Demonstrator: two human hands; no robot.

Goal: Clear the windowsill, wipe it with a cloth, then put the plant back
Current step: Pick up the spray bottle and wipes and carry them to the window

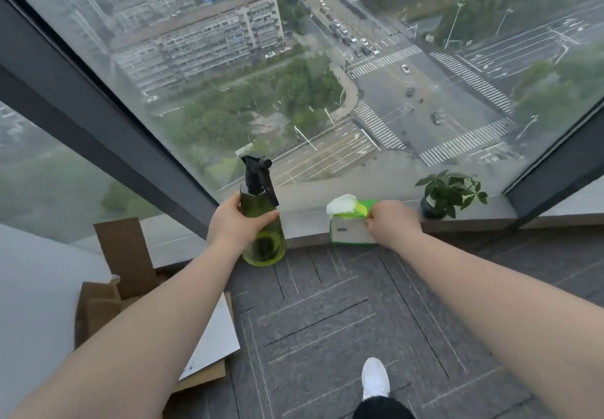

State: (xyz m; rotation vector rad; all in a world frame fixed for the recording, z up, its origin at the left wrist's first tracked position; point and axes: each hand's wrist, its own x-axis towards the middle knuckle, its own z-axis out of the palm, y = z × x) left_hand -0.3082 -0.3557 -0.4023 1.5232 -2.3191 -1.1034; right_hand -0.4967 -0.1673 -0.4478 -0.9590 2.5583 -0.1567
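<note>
Evidently the clearing step is under way: both arms reach to the windowsill (304, 225) at once, so two items can come off together. The left hand (228, 225) wraps the green spray bottle (263, 239) around its upper body, fingers (264, 217) curled shut across the front and thumb behind, a firm hold suited to lifting it upright. The right hand (394, 221) closes on the far end of the tissue pack (351, 225), fingers pinched against its green top. The plant (449, 194) stands untouched on the sill, further right, near the window frame's corner.
</note>
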